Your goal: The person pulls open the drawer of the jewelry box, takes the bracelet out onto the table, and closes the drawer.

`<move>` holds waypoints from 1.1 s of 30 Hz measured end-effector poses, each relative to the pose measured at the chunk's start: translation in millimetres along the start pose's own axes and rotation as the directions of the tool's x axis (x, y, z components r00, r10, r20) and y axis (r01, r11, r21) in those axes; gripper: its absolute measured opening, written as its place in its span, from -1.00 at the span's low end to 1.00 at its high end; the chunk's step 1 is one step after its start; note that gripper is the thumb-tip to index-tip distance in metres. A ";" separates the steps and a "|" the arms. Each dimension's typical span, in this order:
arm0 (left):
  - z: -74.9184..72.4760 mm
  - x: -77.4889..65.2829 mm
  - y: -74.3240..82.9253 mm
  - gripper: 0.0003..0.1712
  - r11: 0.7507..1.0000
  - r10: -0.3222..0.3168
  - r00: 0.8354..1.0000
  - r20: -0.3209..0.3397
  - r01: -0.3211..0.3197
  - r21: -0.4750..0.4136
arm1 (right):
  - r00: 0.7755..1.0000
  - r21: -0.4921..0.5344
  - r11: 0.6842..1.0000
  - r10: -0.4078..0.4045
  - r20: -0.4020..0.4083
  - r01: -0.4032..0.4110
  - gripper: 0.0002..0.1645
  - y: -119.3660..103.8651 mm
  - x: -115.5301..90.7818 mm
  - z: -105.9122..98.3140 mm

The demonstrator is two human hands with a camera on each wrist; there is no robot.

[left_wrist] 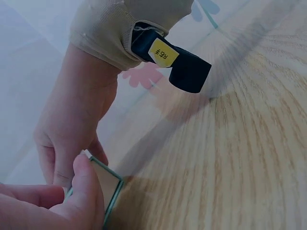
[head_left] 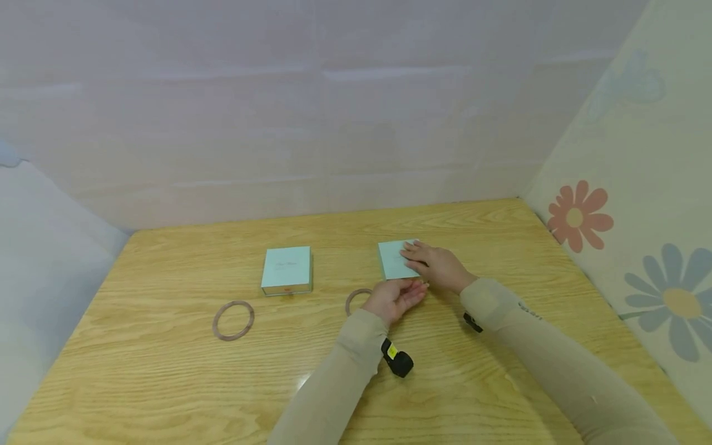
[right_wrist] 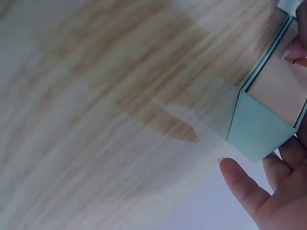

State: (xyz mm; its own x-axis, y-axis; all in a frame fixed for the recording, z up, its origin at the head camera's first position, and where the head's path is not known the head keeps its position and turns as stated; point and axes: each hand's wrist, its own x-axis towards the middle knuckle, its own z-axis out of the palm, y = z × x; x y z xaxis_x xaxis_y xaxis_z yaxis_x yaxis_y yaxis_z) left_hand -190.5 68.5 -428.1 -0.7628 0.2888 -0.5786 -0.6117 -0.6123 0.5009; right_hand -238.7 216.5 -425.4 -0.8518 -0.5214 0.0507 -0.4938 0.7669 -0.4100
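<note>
A pale teal box (head_left: pixel 394 259) with a cream front lies on the wooden table under both hands. My right hand (head_left: pixel 439 266) comes from the right and rests extended fingers on its lid. In the right wrist view, the right thumb (right_wrist: pixel 242 184) stands apart from the box. My left hand (head_left: pixel 396 300) is at the front of the box, palm turned up. The left fingertip (right_wrist: pixel 293 50) touches the cream front beside a small orange tab (right_wrist: pixel 301 62); whether it pinches the tab is hidden. A mauve bangle (head_left: pixel 350 303) lies partly hidden behind the left hand.
A second teal box (head_left: pixel 287 269), closed, with an orange tab in front, sits left of the first. Another mauve bangle (head_left: pixel 233 321) lies on the table (head_left: pixel 167 371) ahead of it. Pale walls stand behind and beside the table, the right one with printed flowers (head_left: pixel 575 217).
</note>
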 end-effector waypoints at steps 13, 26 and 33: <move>-10.1 -32.2 21.9 -0.61 0.965 0.142 0.984 0.106 -0.161 0.205 | 1.000 -0.009 1.000 -0.008 0.009 0.008 -0.52 12.9 -2.3 0.2; -45.9 -67.1 76.8 -0.52 0.693 0.467 0.878 0.103 -0.435 0.574 | 0.999 -0.117 0.992 -0.047 0.011 0.048 -0.54 5.3 8.9 -9.2; -69.1 -87.2 99.6 -0.53 0.521 0.575 0.807 0.138 -0.491 0.698 | 0.994 -0.126 0.989 -0.091 -0.069 0.082 -0.43 -12.0 10.7 -13.5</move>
State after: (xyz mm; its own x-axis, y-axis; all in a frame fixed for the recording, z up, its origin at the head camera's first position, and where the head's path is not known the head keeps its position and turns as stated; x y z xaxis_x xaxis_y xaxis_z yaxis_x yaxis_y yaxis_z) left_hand -170.5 -68.5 -372.2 -0.9958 -0.0172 -0.0896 -0.0904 0.0525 0.9945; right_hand -244.2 206.8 -407.6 -0.8135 -0.5619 0.1500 -0.5797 0.7626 -0.2870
